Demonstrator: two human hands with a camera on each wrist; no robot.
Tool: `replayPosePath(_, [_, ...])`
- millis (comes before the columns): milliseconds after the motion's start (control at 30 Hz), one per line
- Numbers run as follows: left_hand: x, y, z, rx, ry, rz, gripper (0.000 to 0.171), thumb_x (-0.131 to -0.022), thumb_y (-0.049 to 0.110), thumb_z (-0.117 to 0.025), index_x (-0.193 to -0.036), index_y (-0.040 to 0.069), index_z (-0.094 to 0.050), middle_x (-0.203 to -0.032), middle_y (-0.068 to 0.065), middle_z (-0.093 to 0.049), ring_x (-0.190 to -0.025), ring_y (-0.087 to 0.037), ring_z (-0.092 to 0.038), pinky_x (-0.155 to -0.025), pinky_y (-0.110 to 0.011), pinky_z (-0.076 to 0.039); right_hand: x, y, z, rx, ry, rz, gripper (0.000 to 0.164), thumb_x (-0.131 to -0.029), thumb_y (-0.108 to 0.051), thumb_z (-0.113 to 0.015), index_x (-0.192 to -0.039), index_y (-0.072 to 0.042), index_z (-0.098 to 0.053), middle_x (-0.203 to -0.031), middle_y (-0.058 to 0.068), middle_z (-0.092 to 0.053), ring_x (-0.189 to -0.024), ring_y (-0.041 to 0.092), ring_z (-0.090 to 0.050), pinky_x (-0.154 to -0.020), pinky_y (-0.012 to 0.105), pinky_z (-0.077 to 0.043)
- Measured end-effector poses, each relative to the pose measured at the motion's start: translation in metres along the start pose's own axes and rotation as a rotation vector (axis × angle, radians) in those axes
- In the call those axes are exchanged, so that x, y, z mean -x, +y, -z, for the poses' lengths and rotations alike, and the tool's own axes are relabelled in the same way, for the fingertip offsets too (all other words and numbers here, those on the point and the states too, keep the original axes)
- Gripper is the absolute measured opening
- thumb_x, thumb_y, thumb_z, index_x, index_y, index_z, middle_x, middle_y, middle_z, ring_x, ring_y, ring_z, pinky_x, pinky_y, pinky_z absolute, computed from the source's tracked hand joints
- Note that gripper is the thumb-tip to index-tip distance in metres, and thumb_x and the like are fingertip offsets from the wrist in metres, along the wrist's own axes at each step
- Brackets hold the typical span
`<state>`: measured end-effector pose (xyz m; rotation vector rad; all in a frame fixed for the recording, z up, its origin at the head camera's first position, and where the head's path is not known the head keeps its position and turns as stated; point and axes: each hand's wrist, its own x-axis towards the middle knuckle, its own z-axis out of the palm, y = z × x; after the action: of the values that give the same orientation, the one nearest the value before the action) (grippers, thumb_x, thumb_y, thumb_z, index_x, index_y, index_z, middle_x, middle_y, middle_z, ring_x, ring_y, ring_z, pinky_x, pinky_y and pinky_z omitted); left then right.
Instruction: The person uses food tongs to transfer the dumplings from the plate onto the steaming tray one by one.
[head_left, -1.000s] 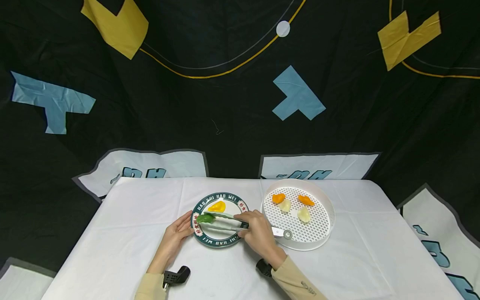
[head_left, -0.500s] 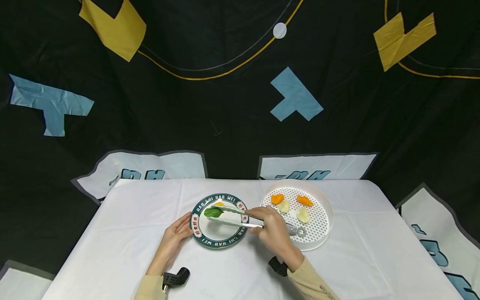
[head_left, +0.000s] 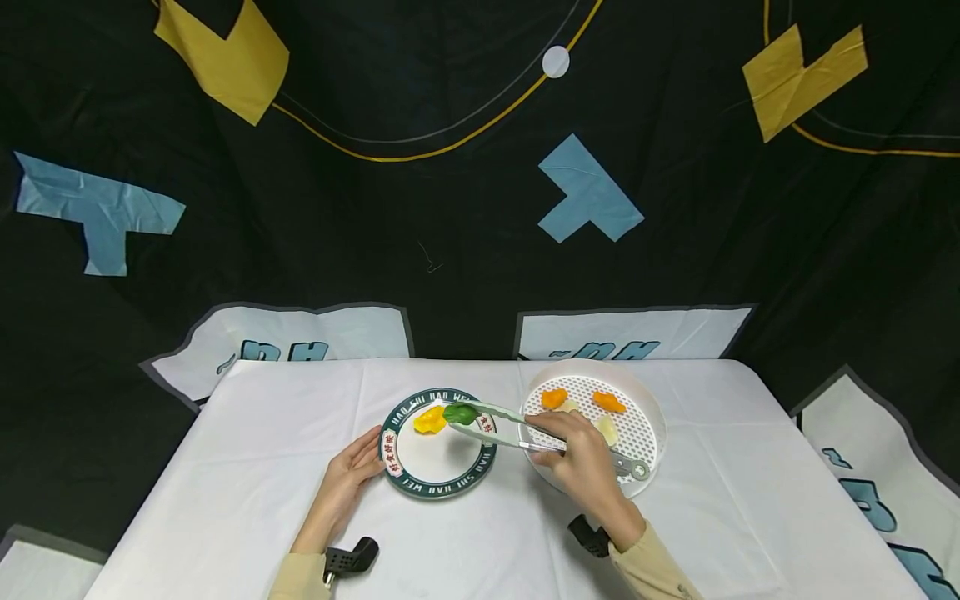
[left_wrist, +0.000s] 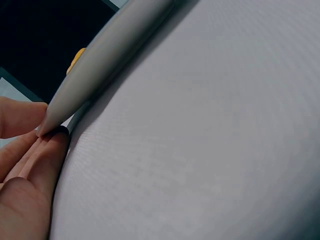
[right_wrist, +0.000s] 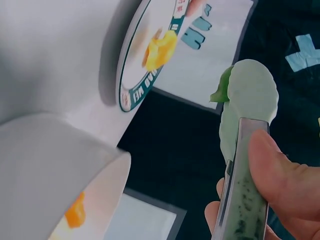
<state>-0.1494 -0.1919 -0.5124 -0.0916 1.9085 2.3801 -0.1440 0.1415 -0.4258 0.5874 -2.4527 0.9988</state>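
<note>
My left hand [head_left: 348,475] pinches the left rim of a round plate [head_left: 431,467] with a green lettered border, thumb above and fingers below in the left wrist view. With my right hand [head_left: 585,467] I grip a pair of kitchen tongs [head_left: 504,412] with pale green tips. Between those tips is a glossy green food piece [head_left: 459,414], over the plate's right rim. A crinkled yellow piece [head_left: 430,420] lies on the plate. In the right wrist view my thumb [right_wrist: 270,165] presses the tongs' metal arm, and a tip hides most of the green piece.
To the plate's right stands a round white perforated tray [head_left: 654,396] with a raised wall. It holds two orange pieces [head_left: 609,402] and two pale yellow pieces [head_left: 607,430], partly hidden by my right hand and the tongs. A white cloth [head_left: 225,500] covers the table.
My right hand and the tongs have moved right, carrying the green piece from the plate's left side to its right rim. The yellow piece is uncovered again. My left hand stays put.
</note>
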Motion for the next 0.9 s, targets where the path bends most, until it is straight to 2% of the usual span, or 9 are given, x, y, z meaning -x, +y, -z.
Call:
replayPosePath(100, [0.0, 0.0, 0.0, 0.006, 0.005, 0.0, 0.065, -0.086, -0.014, -0.048, -0.146, -0.01, -0.023, -0.151, -0.028, -0.022, -0.137, -0.032, -0.027, -0.103, -0.021, -0.038, 0.002, 0.004, 0.006, 0.013, 0.009, -0.003, 0.051, -0.058, 0.003, -0.085, -0.107, -0.009, -0.074, -0.109, 0.005, -0.069, -0.099, 0.019, -0.061, -0.088, 0.04, -0.051])
replayPosePath(333, [0.0, 0.001, 0.0, -0.033, 0.016, 0.015, 0.064, -0.087, -0.013, -0.049, -0.146, -0.01, -0.023, -0.151, -0.028, -0.023, -0.138, -0.033, -0.026, -0.104, -0.022, -0.037, 0.009, 0.016, 0.021, 0.011, 0.007, -0.041, 0.051, -0.061, 0.002, -0.084, -0.11, -0.007, -0.072, -0.112, 0.008, -0.068, -0.108, 0.027, -0.058, -0.104, 0.048, -0.039])
replayPosePath(633, [0.0, 0.002, 0.0, -0.041, 0.01, 0.023, 0.064, -0.089, -0.011, -0.049, -0.147, -0.009, -0.023, -0.152, -0.027, -0.022, -0.139, -0.032, -0.025, -0.105, -0.022, -0.036, 0.019, 0.035, 0.042, 0.065, 0.044, -0.055, 0.05, -0.06, 0.002, -0.085, -0.108, -0.004, -0.072, -0.112, 0.011, -0.068, -0.111, 0.033, -0.057, -0.101, 0.047, -0.041])
replayPosePath(900, [0.0, 0.002, 0.0, -0.023, 0.002, 0.012, 0.064, -0.088, -0.013, -0.048, -0.146, -0.01, -0.023, -0.151, -0.028, -0.022, -0.138, -0.032, -0.026, -0.105, -0.022, -0.036, 0.031, 0.051, 0.058, 0.155, 0.077, -0.087, 0.052, -0.057, 0.005, -0.086, -0.107, -0.004, -0.072, -0.109, 0.012, -0.068, -0.094, 0.026, -0.06, -0.082, 0.045, -0.049])
